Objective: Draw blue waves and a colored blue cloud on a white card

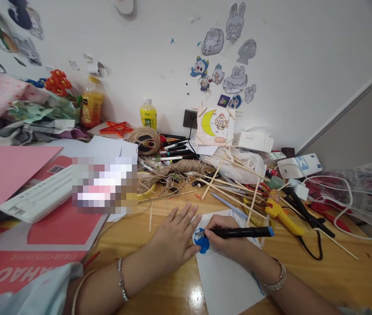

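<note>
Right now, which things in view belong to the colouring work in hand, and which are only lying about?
In use:
black marker, held in the right hand
white paper with a blue patch
left hand, flat at the paper's edge

Apparently just lying about:
yellow glue gun
twine coil
red star

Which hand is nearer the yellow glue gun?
Right. The right hand sits left of the yellow glue gun, not touching it; the left hand lies farther left.
</note>
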`<state>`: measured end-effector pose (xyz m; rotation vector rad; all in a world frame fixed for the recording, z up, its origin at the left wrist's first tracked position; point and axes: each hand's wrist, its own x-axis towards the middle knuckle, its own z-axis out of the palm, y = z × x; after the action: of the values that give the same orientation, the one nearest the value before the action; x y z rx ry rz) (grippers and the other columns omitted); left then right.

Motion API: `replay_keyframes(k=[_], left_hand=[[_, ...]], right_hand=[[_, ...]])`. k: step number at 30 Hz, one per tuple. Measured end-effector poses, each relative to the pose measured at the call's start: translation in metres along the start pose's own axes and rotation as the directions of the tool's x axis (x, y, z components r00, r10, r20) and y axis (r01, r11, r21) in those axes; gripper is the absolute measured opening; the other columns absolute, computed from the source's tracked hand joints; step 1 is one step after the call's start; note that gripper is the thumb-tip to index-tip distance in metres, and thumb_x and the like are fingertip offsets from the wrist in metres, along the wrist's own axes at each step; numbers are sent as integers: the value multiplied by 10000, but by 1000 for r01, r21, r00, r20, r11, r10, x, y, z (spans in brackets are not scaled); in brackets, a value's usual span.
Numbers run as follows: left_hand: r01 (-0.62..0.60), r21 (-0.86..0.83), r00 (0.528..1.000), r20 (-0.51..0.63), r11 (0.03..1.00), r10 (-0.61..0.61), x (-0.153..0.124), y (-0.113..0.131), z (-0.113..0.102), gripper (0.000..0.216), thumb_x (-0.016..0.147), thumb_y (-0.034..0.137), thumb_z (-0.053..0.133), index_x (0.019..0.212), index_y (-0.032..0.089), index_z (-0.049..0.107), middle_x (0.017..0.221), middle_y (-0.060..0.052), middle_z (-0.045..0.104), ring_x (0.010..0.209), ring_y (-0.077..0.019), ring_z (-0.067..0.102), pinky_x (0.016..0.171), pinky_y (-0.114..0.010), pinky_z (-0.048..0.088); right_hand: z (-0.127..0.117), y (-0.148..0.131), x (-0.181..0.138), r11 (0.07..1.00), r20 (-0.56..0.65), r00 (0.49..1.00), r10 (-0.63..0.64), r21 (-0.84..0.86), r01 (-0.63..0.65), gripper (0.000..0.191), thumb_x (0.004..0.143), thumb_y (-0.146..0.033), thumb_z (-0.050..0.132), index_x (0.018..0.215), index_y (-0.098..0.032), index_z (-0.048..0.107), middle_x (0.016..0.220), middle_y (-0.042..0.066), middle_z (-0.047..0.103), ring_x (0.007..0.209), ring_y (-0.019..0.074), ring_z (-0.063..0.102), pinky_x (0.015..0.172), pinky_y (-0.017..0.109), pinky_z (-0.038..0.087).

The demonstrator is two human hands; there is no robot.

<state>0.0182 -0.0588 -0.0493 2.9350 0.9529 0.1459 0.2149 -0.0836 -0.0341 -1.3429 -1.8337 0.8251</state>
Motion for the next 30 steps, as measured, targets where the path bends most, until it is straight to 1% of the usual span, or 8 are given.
replay_keyframes(k=[7,13,20,30], left_hand=[[7,12,1000,-17,1000,-7,0,1,4,625,946,516,367,1435,128,333,1523,-170,217,1405,-332,180,1092,-521,213],[-7,39,1000,14,999,7,0,2,-1,628,947,511,380,1439,125,323,1522,-169,217,1403,-334,181,1096,-515,210],[-22,60,999,-24,998,24,-2,-1,1,614,949,513,371,1444,155,309,1527,-152,230,1407,-322,176,1096,-495,214],[-12,49,1000,10,999,12,-1,1,-3,619,944,491,404,1440,130,318,1522,-168,223,1401,-345,181,1090,-513,222]], right_hand=[[-1,-4,1,1000,-8,1000,8,-23,-8,151,733,-191,587,583,-192,598,546,-6,631,484,123,528,467,219,381],[-1,-6,2,1000,-3,1000,23,-11,-23,145,720,-183,581,576,-193,590,540,-10,619,484,118,512,474,218,370],[-1,-7,2,1000,-2,1000,25,8,-25,138,705,-175,594,569,-198,588,529,-27,603,478,110,496,462,208,348],[-2,-8,3,999,8,1000,28,23,-28,142,705,-188,575,563,-196,575,534,-22,584,493,116,494,471,212,354]])
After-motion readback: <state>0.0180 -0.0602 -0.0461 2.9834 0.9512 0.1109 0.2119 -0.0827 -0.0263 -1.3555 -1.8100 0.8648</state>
